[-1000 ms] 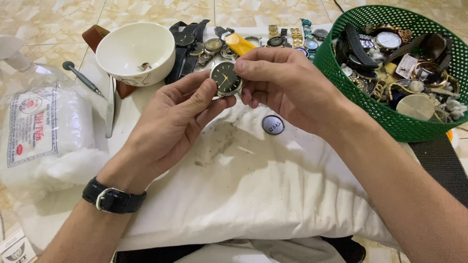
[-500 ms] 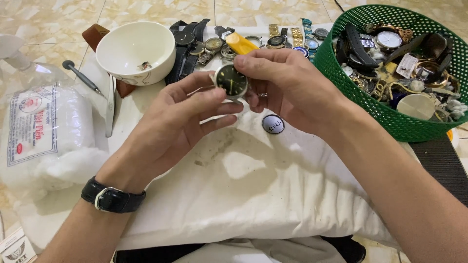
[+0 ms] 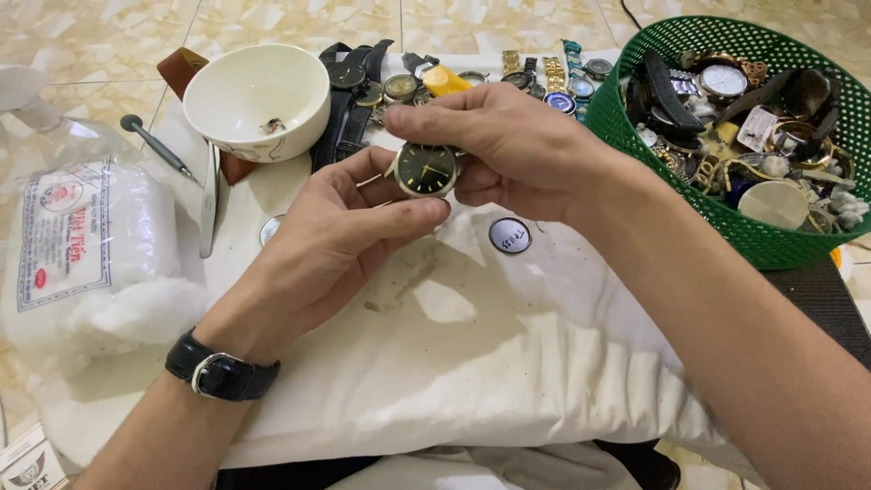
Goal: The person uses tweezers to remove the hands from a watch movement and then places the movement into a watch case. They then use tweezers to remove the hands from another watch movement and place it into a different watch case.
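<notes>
Hands meet right over the middle of the white cloth (image 3: 508,363) in the head view, and the little black-dial watch head (image 3: 425,170) sits pinched between them, no strap on it. Dial faces straight up at the camera, which I guess is so the face can be read while it gets handled. It's held up off the cloth rather than resting on it.

Left hand (image 3: 340,240) comes in from the lower left, palm turned up and cupped, thumb pressed along the lower edge of the watch so it acts as a cradle. A black leather-strap wristwatch (image 3: 220,372) sits on that wrist. Right hand (image 3: 508,150) reaches across from the right, fingers curled down over the top and right side of the case, closed on it, knuckles up. Can't tell if a fingertip is on the crown, it's hidden behind the fingers.

Stuff around looks sorted for easy reach: a white bowl (image 3: 258,98) at the upper left with a tiny bit in it, a row of loose watches and straps (image 3: 454,77) along the far edge, a green mesh basket (image 3: 676,172) packed with more watches on the right. 1 round case back (image 3: 510,235) lies on the cloth just below the right hand. A bag of cotton wool (image 3: 86,249) sits at the left, with a thin tool (image 3: 156,145) just beyond it.
</notes>
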